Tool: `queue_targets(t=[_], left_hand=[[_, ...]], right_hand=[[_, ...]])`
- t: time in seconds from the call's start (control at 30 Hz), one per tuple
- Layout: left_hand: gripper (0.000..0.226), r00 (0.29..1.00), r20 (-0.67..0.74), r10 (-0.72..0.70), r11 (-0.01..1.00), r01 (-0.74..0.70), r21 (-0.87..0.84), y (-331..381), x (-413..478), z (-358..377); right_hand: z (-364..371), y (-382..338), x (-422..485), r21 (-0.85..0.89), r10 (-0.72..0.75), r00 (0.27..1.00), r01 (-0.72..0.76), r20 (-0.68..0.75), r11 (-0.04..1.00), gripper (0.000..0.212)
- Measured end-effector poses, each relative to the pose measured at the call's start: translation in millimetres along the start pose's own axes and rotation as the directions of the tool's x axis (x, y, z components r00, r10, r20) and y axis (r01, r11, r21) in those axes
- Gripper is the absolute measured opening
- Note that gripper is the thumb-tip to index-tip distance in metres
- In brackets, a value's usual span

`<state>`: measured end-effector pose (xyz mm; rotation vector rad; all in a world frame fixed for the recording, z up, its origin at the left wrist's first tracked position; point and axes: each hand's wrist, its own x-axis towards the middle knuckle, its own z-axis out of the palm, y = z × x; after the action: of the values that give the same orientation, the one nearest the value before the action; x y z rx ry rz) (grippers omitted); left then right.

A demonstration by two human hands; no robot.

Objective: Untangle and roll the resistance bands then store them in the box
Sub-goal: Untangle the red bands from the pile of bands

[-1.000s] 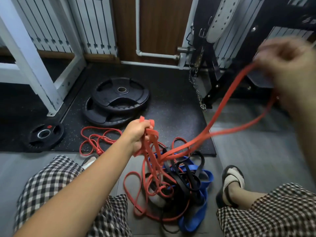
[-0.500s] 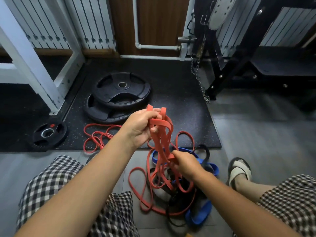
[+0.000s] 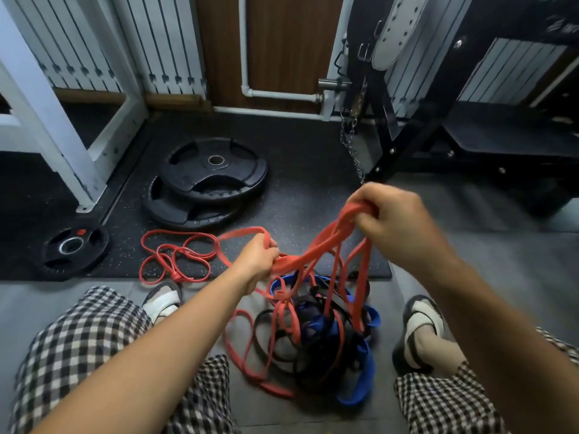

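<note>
A black rubber mat (image 3: 300, 170) covers the floor beyond both hands, with a white rack frame (image 3: 47, 120) standing far out past the left hand and a black rack frame (image 3: 407, 145) just beyond the right hand. Two stacked black weight plates (image 3: 216, 183) lie on the mat ahead of the left hand. Below and between the hands, on the grey floor between the person's sandalled feet, sits the tangle of resistance bands (image 3: 322, 339): black, blue and red loops knotted through each other. A wide red band (image 3: 294, 261) rises out of this tangle and stretches across from one hand to the other, several of its strands hanging straight down from the right hand into the heap. The left hand (image 3: 258, 258) is the lower of the two, its fingers curled round the red band, one loop of which sticks out past the knuckles. The right hand (image 3: 394, 220), raised higher and slightly blurred, grips a bunch of the red strands in a closed fist. A thin red band (image 3: 177, 273) lies loosely coiled on the mat just outside the left hand, apart from the tangle. A small black weight plate (image 3: 75, 245) rests further out on that side. A metal chain (image 3: 353, 145) hangs from the black frame beyond the right hand.
</note>
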<state>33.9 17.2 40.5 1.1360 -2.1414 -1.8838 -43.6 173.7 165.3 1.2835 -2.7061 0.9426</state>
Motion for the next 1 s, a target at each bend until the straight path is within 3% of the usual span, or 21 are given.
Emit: queue_targets(t=[0.13, 0.23, 0.27, 0.33, 0.37, 0.4, 0.47, 0.53, 0.6, 0.7, 0.77, 0.87, 0.93, 1.0], left_hand=[[0.028, 0.999, 0.036, -0.018, 0.994, 0.022, -0.109, 7, -5, 1], [0.025, 1.0, 0.013, -0.015, 0.982, 0.017, -0.186, 12, -5, -2], [0.024, 1.0, 0.003, -0.008, 0.98, 0.008, -0.198, 13, -6, -1], [0.024, 1.0, -0.013, 0.016, 0.973, -0.019, -0.229, 14, -9, 0], [0.023, 1.0, -0.014, 0.026, 0.966, -0.028, -0.256, 14, -10, 1], [0.02, 0.999, -0.017, 0.032, 0.959, -0.035, -0.282, 15, -11, 1], [0.014, 0.999, -0.023, 0.039, 0.944, -0.045, -0.328, 16, -8, -1], [0.013, 0.999, -0.019, 0.037, 0.934, -0.041, -0.355, 18, -9, -1], [0.019, 0.999, -0.043, 0.019, 0.928, -0.033, -0.371, 24, -9, -4], [0.024, 0.995, -0.095, -0.003, 0.895, -0.039, -0.444, 35, -8, -16], [0.025, 0.988, -0.154, 0.03, 0.901, -0.094, -0.423, 38, -5, -26], [0.022, 0.965, -0.227, 0.134, 0.958, -0.185, -0.22, 33, -3, -34], [0.02, 0.965, -0.212, 0.153, 0.979, -0.177, -0.101, 26, -4, -28], [0.019, 0.98, -0.178, 0.091, 0.984, -0.117, -0.138, 21, -7, -20]], right_hand=[[-7, -2, 8, -0.112, 0.025, 0.992, -0.011, 0.123, 0.994, 0.018], [-18, -4, 15, 0.044, -0.034, 0.984, 0.043, -0.174, 0.998, 0.022], [-15, -1, 15, 0.042, -0.047, 0.984, 0.055, -0.173, 0.998, 0.022], [6, 7, 11, -0.091, 0.004, 0.993, 0.007, 0.122, 0.996, 0.021], [15, 11, 6, -0.172, 0.071, 0.962, -0.026, 0.263, 0.985, 0.021], [16, 12, 6, -0.178, 0.096, 0.96, -0.049, 0.261, 0.983, 0.02], [-2, 8, 19, -0.009, 0.044, 0.999, -0.044, 0.022, 0.999, 0.019], [-29, -10, 28, 0.149, -0.005, 0.983, 0.032, -0.183, 0.988, 0.019], [-50, -27, 33, 0.291, -0.014, 0.961, 0.098, -0.277, 0.952, 0.018], [-75, -43, 39, 0.346, -0.027, 0.895, 0.2, -0.446, 0.916, 0.021], [-89, -41, 43, 0.378, 0.02, 0.869, 0.194, -0.495, 0.905, 0.021], [-92, -31, 41, 0.53, 0.145, 0.87, 0.148, -0.471, 0.835, 0.02], [-94, -31, 41, 0.578, 0.169, 0.871, 0.151, -0.462, 0.802, 0.019], [-90, -33, 42, 0.562, 0.14, 0.897, 0.136, -0.42, 0.816, 0.022]])
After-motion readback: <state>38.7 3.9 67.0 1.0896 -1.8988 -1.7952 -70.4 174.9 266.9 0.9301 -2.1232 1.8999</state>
